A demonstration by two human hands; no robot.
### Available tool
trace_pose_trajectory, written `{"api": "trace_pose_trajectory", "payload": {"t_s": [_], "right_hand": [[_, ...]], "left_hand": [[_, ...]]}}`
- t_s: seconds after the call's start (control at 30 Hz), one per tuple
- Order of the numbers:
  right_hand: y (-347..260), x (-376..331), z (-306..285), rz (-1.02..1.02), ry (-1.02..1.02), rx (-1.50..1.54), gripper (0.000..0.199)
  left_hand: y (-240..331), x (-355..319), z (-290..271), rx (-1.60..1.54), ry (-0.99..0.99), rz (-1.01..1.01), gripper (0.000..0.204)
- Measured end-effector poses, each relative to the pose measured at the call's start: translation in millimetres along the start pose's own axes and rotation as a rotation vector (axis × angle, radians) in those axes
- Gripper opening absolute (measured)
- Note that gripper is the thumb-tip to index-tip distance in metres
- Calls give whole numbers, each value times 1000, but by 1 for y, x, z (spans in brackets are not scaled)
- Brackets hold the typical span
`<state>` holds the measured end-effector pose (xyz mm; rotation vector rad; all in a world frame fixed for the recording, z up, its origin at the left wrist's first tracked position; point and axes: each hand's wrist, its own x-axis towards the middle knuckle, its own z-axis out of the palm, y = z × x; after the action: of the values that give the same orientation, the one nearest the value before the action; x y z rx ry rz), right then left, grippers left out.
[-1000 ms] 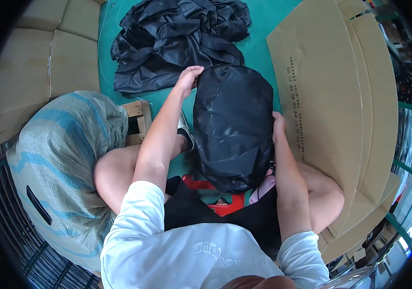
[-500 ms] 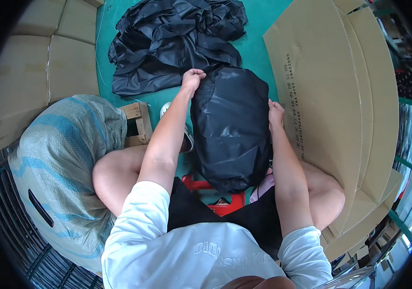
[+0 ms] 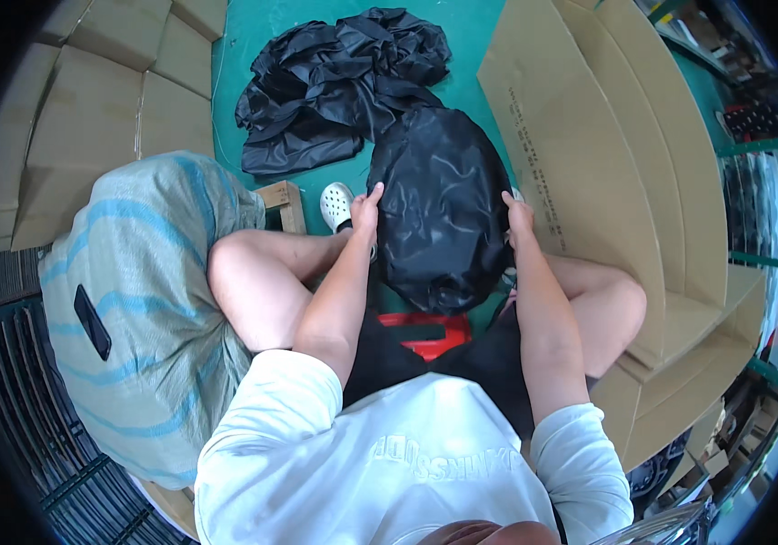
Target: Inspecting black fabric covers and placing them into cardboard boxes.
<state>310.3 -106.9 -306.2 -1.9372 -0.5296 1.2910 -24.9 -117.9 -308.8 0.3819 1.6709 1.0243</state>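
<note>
White short-sleeved T-shirt with raised lettering, black shorts, bare forearms and knees, white clog (image 3: 337,206).

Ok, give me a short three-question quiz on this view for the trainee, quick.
1. True or false: both hands grip the stuffed black bag at once.
2. What lies on the green floor just beyond that bag? A) a heap of loose black bags B) a stack of white plates C) a coil of rope
3. Fill in: at the person's left stands a large woven sack striped in pale ____.

Key
1. True: left hand on its left edge, right hand on its right edge.
2. A, the heap of loose black bags.
3. Blue.
</note>
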Motion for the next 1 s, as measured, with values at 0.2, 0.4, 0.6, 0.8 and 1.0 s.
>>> {"api": "trace_pose_trajectory", "payload": {"t_s": [0.2, 0.4, 0.6, 0.8, 1.0], "right_hand": [[-36, -125, -8, 253, 49, -34, 59], [27, -135, -14, 307, 185, -73, 54], [72, -145, -2, 501, 404, 132, 57], [107, -125, 10, 734, 500, 283, 49], [134, -98, 8, 820, -52, -705, 43]], "left_hand": [[-53, -99, -26, 115, 152, -26, 52], [-76, -161, -8, 242, 363, -238, 49], [-90, -185, 1, -381, 389, -477, 36], [-108, -184, -3, -578, 447, -678, 27], [-132, -176, 14, -566, 523, -562, 32]]}}
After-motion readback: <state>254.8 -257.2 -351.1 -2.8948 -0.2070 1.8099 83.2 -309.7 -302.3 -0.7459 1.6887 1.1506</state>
